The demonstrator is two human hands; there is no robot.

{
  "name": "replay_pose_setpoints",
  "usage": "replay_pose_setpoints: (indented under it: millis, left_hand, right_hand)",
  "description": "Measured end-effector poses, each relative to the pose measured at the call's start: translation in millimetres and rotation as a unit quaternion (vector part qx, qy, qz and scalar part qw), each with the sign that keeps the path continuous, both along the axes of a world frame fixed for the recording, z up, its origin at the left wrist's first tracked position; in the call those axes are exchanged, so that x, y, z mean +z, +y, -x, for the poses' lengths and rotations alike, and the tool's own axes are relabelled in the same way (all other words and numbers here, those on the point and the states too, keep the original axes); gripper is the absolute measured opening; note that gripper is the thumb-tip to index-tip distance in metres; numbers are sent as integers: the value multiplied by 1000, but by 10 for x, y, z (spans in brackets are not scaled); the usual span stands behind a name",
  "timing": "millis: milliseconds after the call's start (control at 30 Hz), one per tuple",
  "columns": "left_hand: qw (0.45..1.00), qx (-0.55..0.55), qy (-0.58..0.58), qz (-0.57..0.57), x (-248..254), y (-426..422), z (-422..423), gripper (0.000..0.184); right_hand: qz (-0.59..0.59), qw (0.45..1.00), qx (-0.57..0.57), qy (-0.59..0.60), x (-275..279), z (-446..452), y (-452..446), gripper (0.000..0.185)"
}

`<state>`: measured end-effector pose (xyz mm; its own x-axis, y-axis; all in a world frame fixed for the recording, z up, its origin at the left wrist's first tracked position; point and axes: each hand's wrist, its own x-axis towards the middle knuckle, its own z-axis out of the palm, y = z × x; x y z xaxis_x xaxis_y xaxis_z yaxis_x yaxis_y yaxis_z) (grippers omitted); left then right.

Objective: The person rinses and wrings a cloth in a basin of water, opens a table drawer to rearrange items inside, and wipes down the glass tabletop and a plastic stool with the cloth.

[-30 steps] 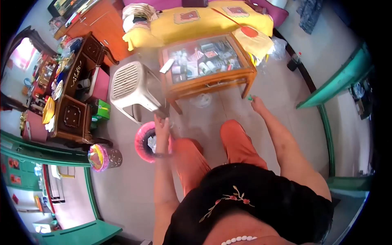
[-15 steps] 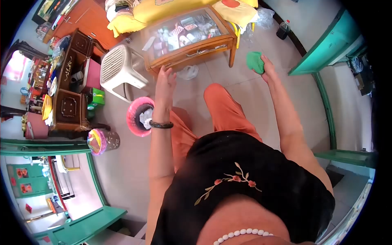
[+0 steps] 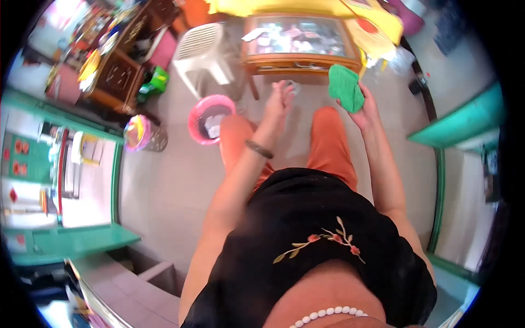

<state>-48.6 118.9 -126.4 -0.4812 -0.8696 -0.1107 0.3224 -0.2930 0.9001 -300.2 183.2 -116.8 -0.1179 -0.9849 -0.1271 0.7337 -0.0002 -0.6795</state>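
Observation:
A folded green cloth (image 3: 345, 87) is in my right hand (image 3: 365, 108), raised out in front of my right knee. The thumb and fingers hold it by its right edge, and the cloth hangs out toward the wooden coffee table. My left hand (image 3: 280, 99) is slightly blurred, its fingers stretched out with nothing in them. It hovers above the floor in front of my left knee, apart from the cloth. Beyond both hands stands the glass-topped coffee table (image 3: 303, 64), with many small items showing through its glass.
A pink-rimmed bin (image 3: 199, 134) with white paper inside stands by my left knee. Behind it is a white plastic stool (image 3: 203, 46). A patterned bin (image 3: 156, 139) and a carved wooden cabinet (image 3: 116, 74) are at the left. A green door (image 3: 462, 123) juts in at the right.
The view has turned, shifting the table and stool rightward. My left hand has moved in toward the middle. The green cloth is nearer, with more of its surface facing me, still in my right hand.

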Motion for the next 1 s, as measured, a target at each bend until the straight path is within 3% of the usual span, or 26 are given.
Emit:
replay_pose_setpoints:
  millis: [167,300,433,533,667,700,800,933,1000]
  left_hand:
    - [985,166,43,-13,35,61,78,67]
    - [972,211,21,98,-293,-246,82,61]
    - [923,305,-128,196,-269,-264,44,56]
    - [839,286,-227,404,-169,-284,-57,59]
    - [719,221,-377,541,-111,-465,-225,67]
    - [686,220,-450,528,-166,-556,-303,70]
    - [741,342,-459,352,-553,-863,-488,73]
    - [863,382,-312,114,-883,-1380,-948,71]
    - [892,397,-206,64,-1167,-1588,-1174,72]
  right_hand:
    - [45,976,49,209,22,-1035,-55,43]
    - [61,965,128,220,-224,-1481,-142,39]
    - [25,967,174,185,-261,-1510,-207,38]
    - [-2,966,223,132,-186,-1356,-235,38]
    - [-48,976,206,56,-197,-1093,-335,38]
    - [-63,980,188,8,-234,-988,-350,39]
    - [-84,987,129,-56,-255,-798,-436,39]
    - [-110,982,112,-108,-362,-781,-564,40]
    - [-104,980,131,-107,-462,-831,-646,41]
